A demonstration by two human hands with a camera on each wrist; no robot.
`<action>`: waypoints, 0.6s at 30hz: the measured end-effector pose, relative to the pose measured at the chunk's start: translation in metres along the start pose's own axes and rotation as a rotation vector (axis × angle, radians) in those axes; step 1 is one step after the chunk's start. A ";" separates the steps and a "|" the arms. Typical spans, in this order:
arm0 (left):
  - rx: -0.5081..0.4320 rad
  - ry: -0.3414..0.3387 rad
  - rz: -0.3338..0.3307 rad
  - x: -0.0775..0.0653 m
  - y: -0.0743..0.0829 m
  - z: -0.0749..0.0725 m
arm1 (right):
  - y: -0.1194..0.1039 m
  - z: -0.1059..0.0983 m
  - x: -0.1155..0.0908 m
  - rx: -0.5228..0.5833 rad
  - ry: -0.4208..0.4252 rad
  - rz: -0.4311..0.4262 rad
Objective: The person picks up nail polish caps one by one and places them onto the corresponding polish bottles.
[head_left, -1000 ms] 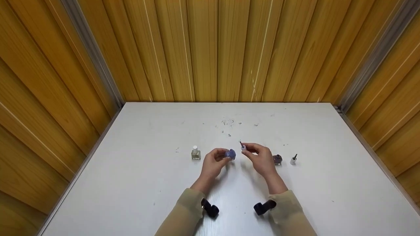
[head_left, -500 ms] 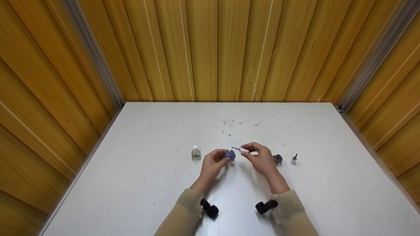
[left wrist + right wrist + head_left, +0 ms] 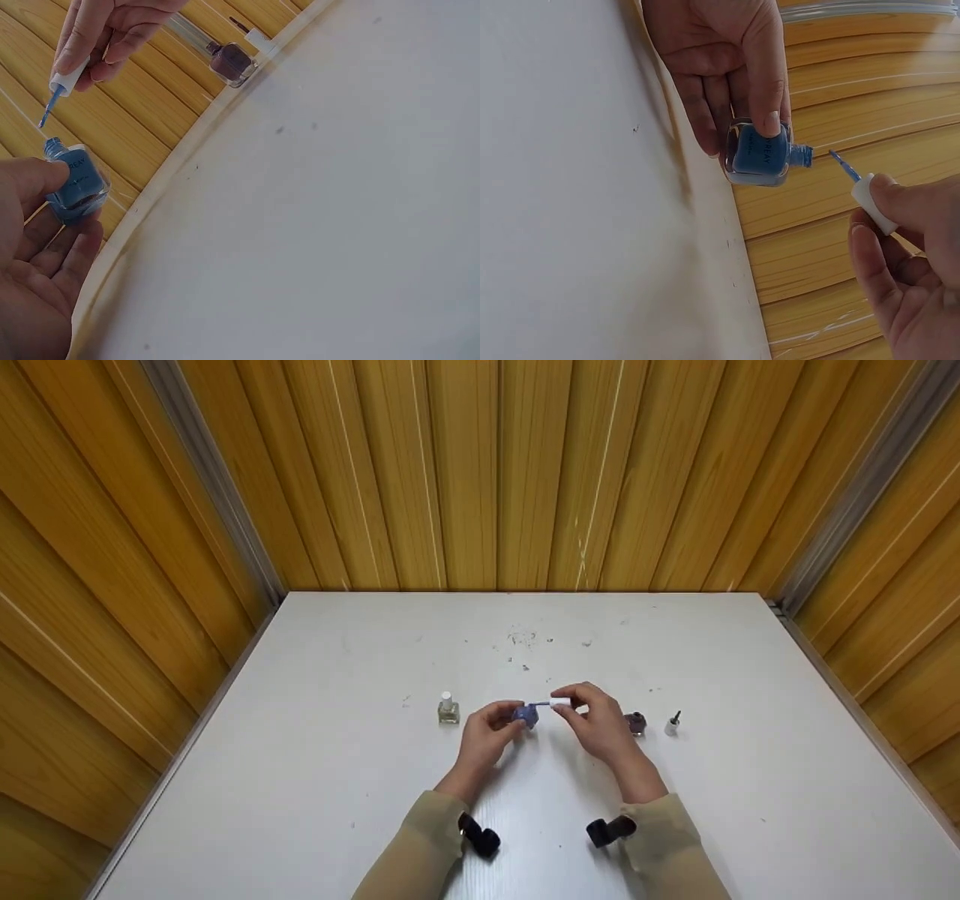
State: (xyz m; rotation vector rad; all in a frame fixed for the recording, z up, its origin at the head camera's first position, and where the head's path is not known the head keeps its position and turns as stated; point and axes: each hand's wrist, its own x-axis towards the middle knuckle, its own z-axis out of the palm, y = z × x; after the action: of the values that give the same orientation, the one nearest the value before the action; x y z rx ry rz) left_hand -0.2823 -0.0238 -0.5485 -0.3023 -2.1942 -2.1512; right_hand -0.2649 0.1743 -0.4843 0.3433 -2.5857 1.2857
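Wooden wall (image 3: 480,472): It stands tall, far behind the blue bottle.
White counter (image 3: 300,780): It is below the blue bottle, which is held up off it.
Left hand (image 3: 486,731): It grips the blue bottle, with the thumb on the front and fingers behind.
Right hand (image 3: 600,727): It is just right of the blue bottle and pinches a white cap with thumb and fingers.
Blue bottle (image 3: 754,156): It is in the left hand with its top off. Only the wrist views show letters on its front, partly under the thumb.
Dark bottle (image 3: 637,724): It is right of the blue bottle, past the right hand, which is close by. The left wrist view shows its bare neck better.
Clear bottle (image 3: 448,712): It stands left of the blue bottle, white cap on. Only the head view shows it.
White cap (image 3: 873,202): It is right of the blue bottle, with a brush on it.
Spare cap (image 3: 671,728): It is farthest right of the blue bottle, standing brush up.
Brush (image 3: 845,166): It seems to be getting lined up with the blue bottle's mouth. Going in would need steady hands and good aim.
Gap: The head view makes brush and blue bottle look touching, but both wrist views show a little space.
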 end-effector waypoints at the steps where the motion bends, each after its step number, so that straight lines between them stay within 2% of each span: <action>1: -0.003 -0.001 -0.003 0.000 0.000 0.000 | -0.001 0.000 0.000 -0.008 -0.002 -0.008; 8: 0.024 -0.003 0.000 -0.001 0.001 0.000 | 0.000 0.003 0.000 -0.055 0.000 -0.055; 18: 0.074 -0.027 0.008 -0.001 -0.001 -0.001 | 0.001 0.005 0.000 -0.080 -0.028 -0.059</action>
State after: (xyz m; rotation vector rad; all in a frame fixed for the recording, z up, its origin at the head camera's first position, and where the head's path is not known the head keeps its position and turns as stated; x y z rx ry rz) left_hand -0.2815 -0.0252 -0.5495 -0.3377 -2.2761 -2.0684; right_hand -0.2659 0.1707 -0.4876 0.4214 -2.6209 1.1618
